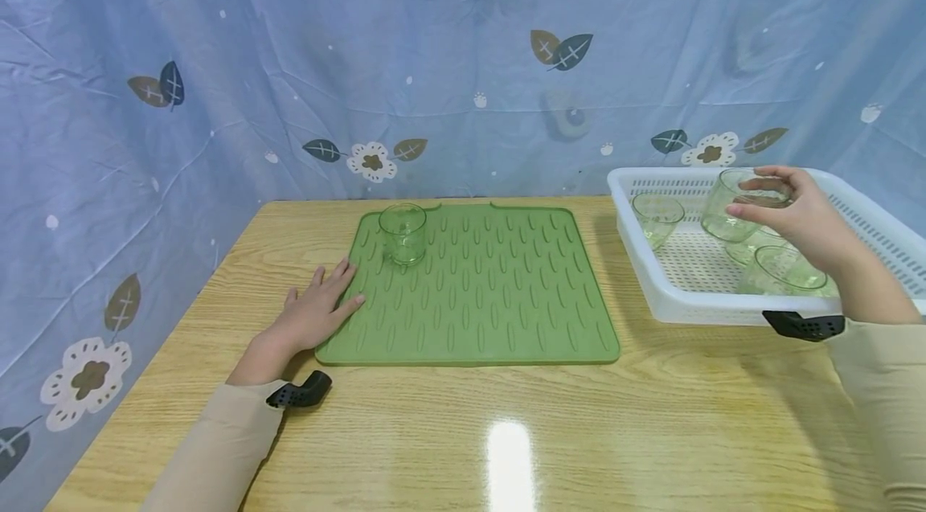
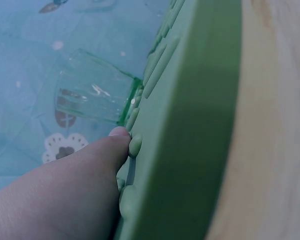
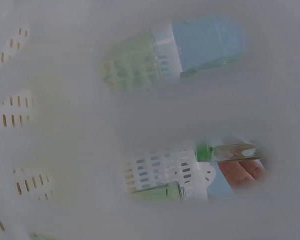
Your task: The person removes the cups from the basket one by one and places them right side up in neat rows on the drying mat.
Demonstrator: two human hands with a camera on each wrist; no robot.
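My right hand grips a clear greenish drinking glass over the white plastic basket, thumb on the near side and fingers round the far side. Below and beside it, several similar glasses sit in the basket, one glass at its left end. Spread flat, my left hand rests at the left edge of the green ridged drying mat, its thumb on the mat. Another glass stands on the mat's back left. The basket's pale wall blocks much of the right wrist view.
The wooden table carries the mat in the middle and the basket at the right. A blue patterned curtain hangs behind and along the left side. Slotted basket sides rise around the glasses.
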